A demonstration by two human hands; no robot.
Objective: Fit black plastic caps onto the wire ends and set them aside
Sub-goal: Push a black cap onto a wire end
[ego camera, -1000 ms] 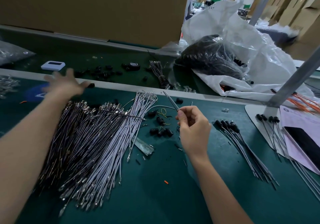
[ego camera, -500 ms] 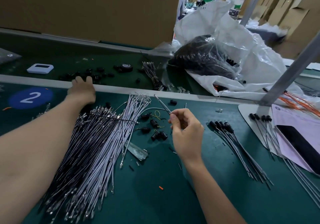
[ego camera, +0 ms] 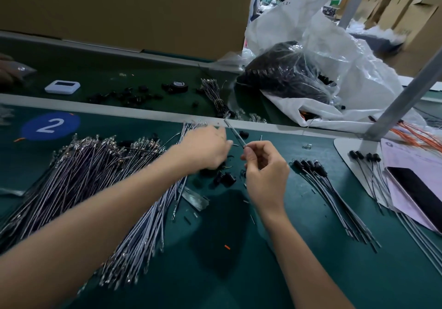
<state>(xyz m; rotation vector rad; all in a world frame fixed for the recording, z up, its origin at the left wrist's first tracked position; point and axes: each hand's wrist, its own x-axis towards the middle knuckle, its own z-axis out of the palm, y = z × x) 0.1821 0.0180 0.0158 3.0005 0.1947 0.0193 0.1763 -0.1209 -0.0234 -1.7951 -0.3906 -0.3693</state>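
Two bare hands meet over the green table [ego camera: 239, 273], just to the right of the big pile of wires [ego camera: 83, 172]. The right hand [ego camera: 265, 172] is the one farther from the pile. Its thumb and first finger pinch one thin wire [ego camera: 234, 133]. The other fingers are curled in. The wire sticks up and away from the hand, and it leans back toward the pile. Its far tip is bare metal with no cap on it.

The left hand [ego camera: 205, 151] is right beside the pile, and its arm lies across the pile. Its fingers reach to the held wire. This hand is blurry, so I cannot tell if it is holding anything or how its fingers are set.

Some loose black caps [ego camera: 226, 179] lie on the table between the pile and the right hand, partly under the left hand. A bunch of wires with caps on [ego camera: 313, 167] lies flat well to the right of the pile, past the right hand. A blue sticker with a 2 [ego camera: 50, 125] is just behind the pile. A big white plastic bag [ego camera: 358, 74] sits far behind and to the right of the pile.
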